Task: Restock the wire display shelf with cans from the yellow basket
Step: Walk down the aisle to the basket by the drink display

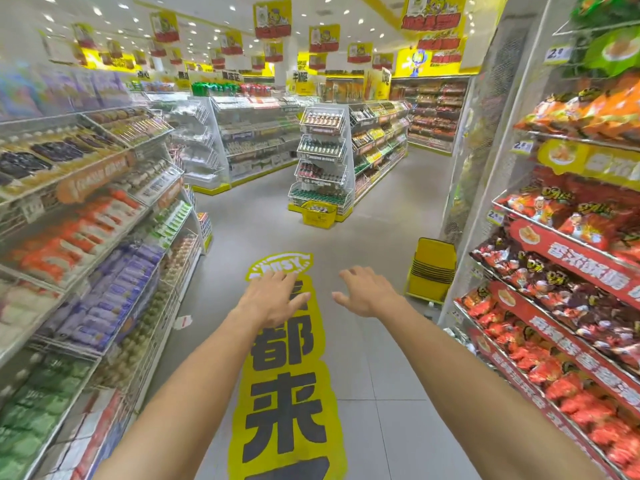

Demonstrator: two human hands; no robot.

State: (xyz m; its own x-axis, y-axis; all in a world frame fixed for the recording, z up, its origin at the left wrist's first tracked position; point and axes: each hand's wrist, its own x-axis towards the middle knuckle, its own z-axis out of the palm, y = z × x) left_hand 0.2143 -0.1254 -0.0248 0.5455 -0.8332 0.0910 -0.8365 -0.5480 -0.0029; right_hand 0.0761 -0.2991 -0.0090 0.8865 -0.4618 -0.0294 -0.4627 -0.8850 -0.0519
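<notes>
Head view — grey floor (398, 427), yellow basket (318, 213), shelves (571, 306)

A grey tiled floor (398, 393) runs down a shop aisle, with a long yellow floor sticker (287, 393) bearing black characters along its middle. White gondola shelving (86, 220) on the left holds blurred packets, possibly biscuits. Wire shelves (571, 289) on the right carry red and orange snack bags behind red price strips. Further shelving (436, 112) lines the far wall. Yellow-and-red banners (272, 17) hang from a white ceiling (214, 5) dotted with small recessed lights.
</notes>
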